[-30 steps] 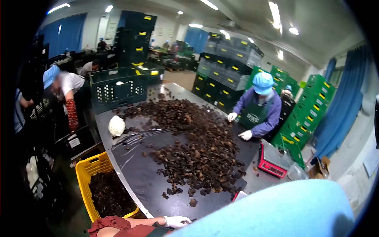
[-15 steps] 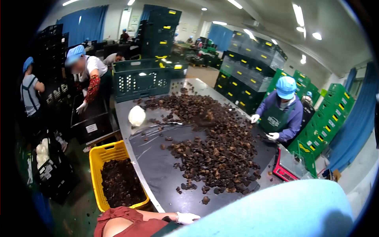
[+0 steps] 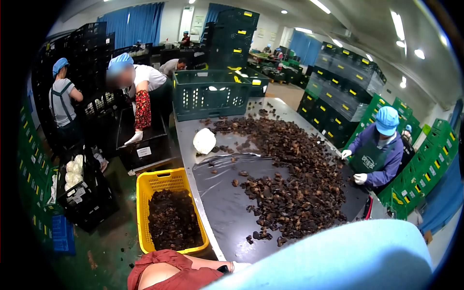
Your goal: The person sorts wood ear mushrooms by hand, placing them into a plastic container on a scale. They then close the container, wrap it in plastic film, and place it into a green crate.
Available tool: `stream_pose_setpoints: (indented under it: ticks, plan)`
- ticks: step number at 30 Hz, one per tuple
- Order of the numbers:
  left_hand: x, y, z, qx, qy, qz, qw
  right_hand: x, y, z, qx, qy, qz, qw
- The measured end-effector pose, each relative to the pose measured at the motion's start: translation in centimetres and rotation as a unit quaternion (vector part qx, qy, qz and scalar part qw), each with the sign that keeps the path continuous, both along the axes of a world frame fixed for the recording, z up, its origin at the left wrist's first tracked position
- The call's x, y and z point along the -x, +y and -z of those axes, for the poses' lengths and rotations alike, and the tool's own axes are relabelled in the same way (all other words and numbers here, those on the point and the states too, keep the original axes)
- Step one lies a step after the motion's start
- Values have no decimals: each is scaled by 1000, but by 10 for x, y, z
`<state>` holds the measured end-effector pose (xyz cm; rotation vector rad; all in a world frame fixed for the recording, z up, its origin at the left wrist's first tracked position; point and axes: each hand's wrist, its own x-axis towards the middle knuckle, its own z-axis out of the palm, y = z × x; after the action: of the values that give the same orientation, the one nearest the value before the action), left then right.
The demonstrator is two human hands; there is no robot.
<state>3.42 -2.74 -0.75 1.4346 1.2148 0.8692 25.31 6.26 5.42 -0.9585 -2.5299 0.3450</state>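
My left hand, in a white glove, shows only in part at the bottom, by the table's near edge; its fingers are hidden behind a pale blue rounded shape. My left arm comes out of a rolled red sleeve with a dark band at the wrist. My right hand is out of sight. Closest to the left hand is the dark metal-edged table, covered with a wide heap of dark brown, crinkled mushroom-like pieces. Left of the table stands a yellow crate holding similar dark pieces.
A green crate and a white rounded bundle rest on the table. Across it, a co-worker in a blue cap has gloved hands by the heap. Another person bends over a black crate. Stacked crates rise behind.
The view has swung left, so the table and crates sit further right. My left glove is more covered by the blue shape. The bending co-worker's arm is now straighter down into the crate.
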Motion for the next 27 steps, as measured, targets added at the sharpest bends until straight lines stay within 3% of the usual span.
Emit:
stream_pose_setpoints:
  ticks: [4,6,8,11,13,16,19,21,22,23,25,27]
  plan:
    - [17,-2,-31,-47,12,-93,994,-7,-9,8,-26,-3,-5,1000]
    - [28,5,-43,-50,83,-161,982,-18,-21,6,-22,-8,0,1000]
    - [51,17,-42,-201,136,-238,941,-23,-33,3,-10,-9,0,1000]
    - [82,32,-38,-156,167,-298,927,-19,-39,4,-11,-7,-14,1000]
    - [100,49,-34,-173,271,-290,902,-10,-42,7,-16,-8,-31,999]
    - [113,80,-32,-259,318,-309,858,19,-26,12,-18,-7,-29,999]
    - [121,116,-42,-201,366,-256,872,42,-5,18,-38,-12,-17,999]
    - [114,137,-21,-290,369,-269,841,56,9,22,-51,-17,-7,999]
    - [107,142,-25,-197,370,-210,884,61,14,24,-58,-21,-4,998]
    - [92,139,-25,-281,448,-241,814,67,20,25,-63,-25,-1,998]
    - [77,141,-18,-213,373,-131,893,75,30,25,-74,-33,1,997]
    - [69,137,-5,-227,389,-91,888,80,37,28,-83,-41,4,996]
